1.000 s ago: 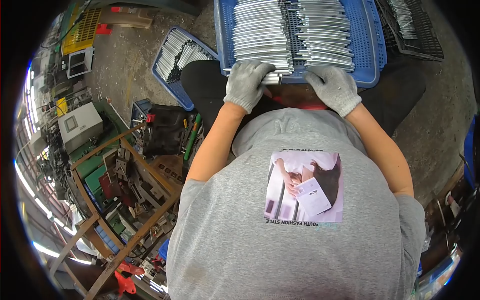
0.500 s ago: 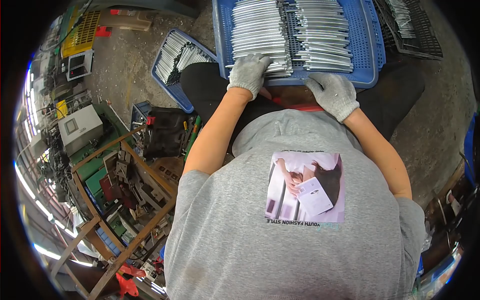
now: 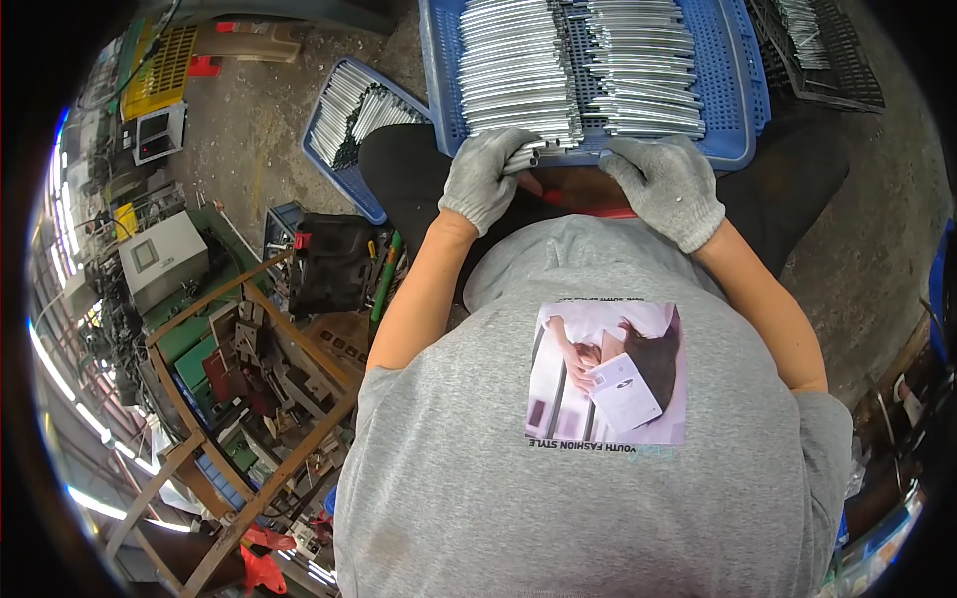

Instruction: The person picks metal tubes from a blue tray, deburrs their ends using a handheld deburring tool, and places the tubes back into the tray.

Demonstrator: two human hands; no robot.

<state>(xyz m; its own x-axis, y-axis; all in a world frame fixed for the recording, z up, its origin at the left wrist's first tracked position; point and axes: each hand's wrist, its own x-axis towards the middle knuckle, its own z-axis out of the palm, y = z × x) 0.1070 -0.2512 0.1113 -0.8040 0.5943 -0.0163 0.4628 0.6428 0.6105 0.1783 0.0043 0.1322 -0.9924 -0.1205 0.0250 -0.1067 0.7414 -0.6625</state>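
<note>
A blue plastic basket (image 3: pixel 733 90) at the top centre holds two stacks of shiny metal tubes, a left stack (image 3: pixel 513 70) and a right stack (image 3: pixel 643 70). My left hand (image 3: pixel 483 177), in a grey glove, is closed on a few metal tubes (image 3: pixel 524 155) at the basket's near left edge, their ends sticking out past the fingers. My right hand (image 3: pixel 666 186), also gloved, rests at the near rim below the right stack. Its thumb and fingers are drawn together at the rim, and whatever lies between them is too small to make out.
A smaller blue basket (image 3: pixel 344 179) with tubes sits on the floor to the left. Black crates (image 3: pixel 847 80) stand at the upper right. At the left are a wooden frame (image 3: pixel 289 460), a black tool case (image 3: pixel 332 264) and a grey box (image 3: pixel 162 257).
My left hand moved up over the left stack, then came back down to the near rim with tubes in its grip. My right hand has shifted only slightly.
</note>
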